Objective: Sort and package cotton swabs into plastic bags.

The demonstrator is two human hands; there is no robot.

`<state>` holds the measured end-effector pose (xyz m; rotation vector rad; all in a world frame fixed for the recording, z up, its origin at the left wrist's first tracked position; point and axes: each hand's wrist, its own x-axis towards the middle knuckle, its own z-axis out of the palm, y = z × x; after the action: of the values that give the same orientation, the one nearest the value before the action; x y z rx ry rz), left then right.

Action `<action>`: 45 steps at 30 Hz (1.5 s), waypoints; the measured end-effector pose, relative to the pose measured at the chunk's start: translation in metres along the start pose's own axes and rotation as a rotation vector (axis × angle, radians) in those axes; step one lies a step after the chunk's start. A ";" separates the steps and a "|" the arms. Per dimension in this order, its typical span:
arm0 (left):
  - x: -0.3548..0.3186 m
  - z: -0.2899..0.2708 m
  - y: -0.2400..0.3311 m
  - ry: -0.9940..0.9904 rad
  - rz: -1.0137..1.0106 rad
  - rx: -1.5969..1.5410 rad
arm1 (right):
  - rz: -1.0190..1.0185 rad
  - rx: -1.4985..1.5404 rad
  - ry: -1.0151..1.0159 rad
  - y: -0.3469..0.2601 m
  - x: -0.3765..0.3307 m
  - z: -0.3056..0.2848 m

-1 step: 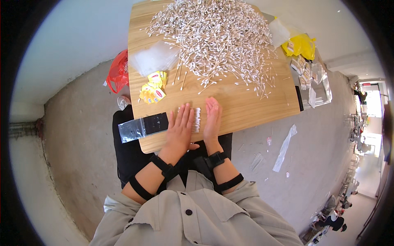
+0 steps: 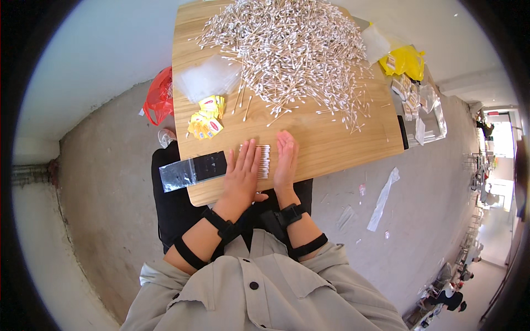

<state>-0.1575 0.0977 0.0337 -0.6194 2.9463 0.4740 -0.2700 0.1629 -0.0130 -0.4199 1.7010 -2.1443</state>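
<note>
Head view: on the wooden table [image 2: 331, 149], the left hand [image 2: 242, 175] and right hand [image 2: 285, 160] lie with fingers straight and released, pressed against either side of a small row of swabs [image 2: 264, 161] near the front edge. A big swab pile [image 2: 292, 49] covers the far end; yellow packets [image 2: 205, 117] and a clear bag [image 2: 190, 170] lie left.

Head-worn fisheye camera looks steeply down, close over the wooden table [image 2: 331, 143].
</note>
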 end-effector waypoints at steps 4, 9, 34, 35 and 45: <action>0.003 -0.003 -0.001 0.029 -0.016 -0.029 | 0.000 -0.050 -0.043 -0.002 0.000 -0.001; -0.002 -0.008 -0.003 0.067 -0.114 -0.100 | -0.002 -0.022 -0.029 0.000 0.001 -0.009; -0.012 0.000 0.005 0.091 -0.004 -0.097 | -0.045 -0.014 0.026 0.001 -0.011 -0.003; -0.011 0.000 0.002 0.090 -0.005 -0.097 | -0.044 -0.014 0.027 0.000 -0.011 -0.002; -0.011 0.012 -0.009 0.108 -0.068 -0.080 | -0.021 -0.199 -0.118 -0.001 -0.021 0.012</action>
<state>-0.1432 0.0986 0.0214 -0.7752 3.0070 0.5720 -0.2464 0.1621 -0.0098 -0.6092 1.8555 -1.9293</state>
